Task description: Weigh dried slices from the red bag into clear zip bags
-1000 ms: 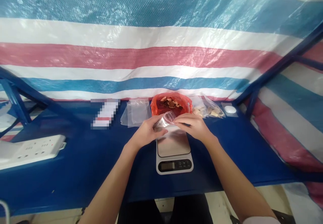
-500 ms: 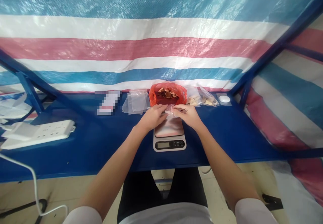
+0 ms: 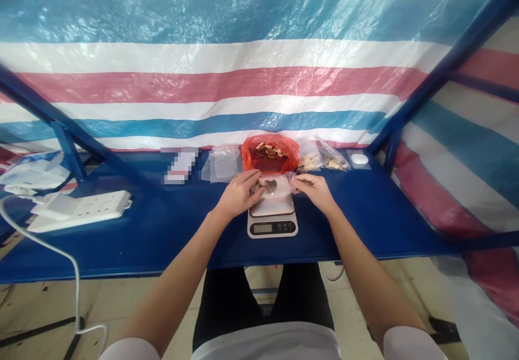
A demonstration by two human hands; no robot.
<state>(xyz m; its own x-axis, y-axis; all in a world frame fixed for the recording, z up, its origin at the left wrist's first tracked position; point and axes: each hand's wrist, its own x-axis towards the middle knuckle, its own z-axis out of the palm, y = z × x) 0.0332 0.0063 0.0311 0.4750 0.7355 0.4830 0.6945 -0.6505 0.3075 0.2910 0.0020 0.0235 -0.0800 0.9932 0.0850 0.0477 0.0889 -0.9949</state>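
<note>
Clear plastic bag (image 3: 271, 185) between both hands (image 3: 237, 193)

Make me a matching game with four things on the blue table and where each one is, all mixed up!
Things:
1. red plastic bag
2. white power strip
3. digital kitchen scale
4. small clear plastic bag

Places:
A. pinched between left hand and right hand
B. left side of the blue table
C. under both hands
D. behind the scale, holding dried slices

Pairs: 1-D, 2-B, 3-C, 4-A

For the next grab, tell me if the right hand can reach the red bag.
Probably yes: nothing lies between the right hand and the red bag, though it pinches a clear bag.
</note>
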